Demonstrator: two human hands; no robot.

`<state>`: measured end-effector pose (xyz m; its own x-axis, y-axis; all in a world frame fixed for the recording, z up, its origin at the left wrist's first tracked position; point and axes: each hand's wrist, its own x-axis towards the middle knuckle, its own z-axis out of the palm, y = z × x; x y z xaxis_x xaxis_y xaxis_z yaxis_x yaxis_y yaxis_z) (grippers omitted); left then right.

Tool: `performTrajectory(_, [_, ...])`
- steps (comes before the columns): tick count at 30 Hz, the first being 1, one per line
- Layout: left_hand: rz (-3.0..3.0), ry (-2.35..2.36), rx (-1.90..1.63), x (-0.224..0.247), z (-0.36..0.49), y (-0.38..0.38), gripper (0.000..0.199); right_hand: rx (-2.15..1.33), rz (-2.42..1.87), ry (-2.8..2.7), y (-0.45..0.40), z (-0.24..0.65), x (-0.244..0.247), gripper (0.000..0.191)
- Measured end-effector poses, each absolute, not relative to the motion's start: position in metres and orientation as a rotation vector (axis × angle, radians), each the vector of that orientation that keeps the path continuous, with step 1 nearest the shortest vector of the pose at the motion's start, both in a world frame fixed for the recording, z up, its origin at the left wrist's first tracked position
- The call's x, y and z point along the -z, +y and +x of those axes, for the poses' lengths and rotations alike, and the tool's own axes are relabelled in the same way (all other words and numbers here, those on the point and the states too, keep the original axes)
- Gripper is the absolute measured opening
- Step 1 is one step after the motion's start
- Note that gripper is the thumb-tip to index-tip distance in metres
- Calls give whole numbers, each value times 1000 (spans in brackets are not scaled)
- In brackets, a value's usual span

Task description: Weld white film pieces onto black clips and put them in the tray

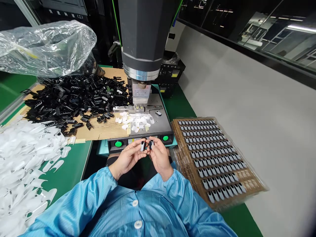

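Seen from above, over blue smock sleeves (pixel 148 204): left hand (pixel 127 159) and right hand (pixel 160 158) raised together just in front of the chest, fingertips nearly touching; left hand pinching a small black-and-white plastic piece (pixel 142 145), right hand pinching a second small piece (pixel 151 144), both closed narrowly on their parts and held upright, side by side, just apart.

Directly beyond the hands: press base with two green buttons (pixel 118 144), one either side of the hands; further on, a grey plate strewn with loose white shells (pixel 135 121); above that, a large dark press head (pixel 144 36) over a small fixture (pixel 141 107).

Left of the hands: heap of black clips (pixel 71 98) on cardboard, under a clear plastic bag (pixel 44 46); nearer left, a spread of white shells on the green worktop (pixel 74 164).

Right of the hands: stack of brown trays (pixel 212 158), rows mostly filled with finished pieces, some pockets empty at the near end.

For doing this well, as a judgement: keep both pieces gripped by the edges, faces turned up for a clear look; compare seams and alignment closely; keep them clear of the buttons; hold steady, since parts this small slip easily from the fingertips.
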<state>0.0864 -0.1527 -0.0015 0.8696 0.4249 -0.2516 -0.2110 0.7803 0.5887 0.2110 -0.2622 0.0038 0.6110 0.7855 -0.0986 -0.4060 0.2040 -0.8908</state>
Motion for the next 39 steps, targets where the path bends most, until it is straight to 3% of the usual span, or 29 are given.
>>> performTrajectory(8, [574,415,-359,2,87,-153,42,-694,-1191,-532,-263,214,8,35])
performTrajectory(34, [711,423,-456,11,89,-157,39,-598,-1336,-678,-265,211,14,28])
performTrajectory(39, [749,494,-555,13,92,-159,41,-404,-1461,-793,-262,205,9,41])
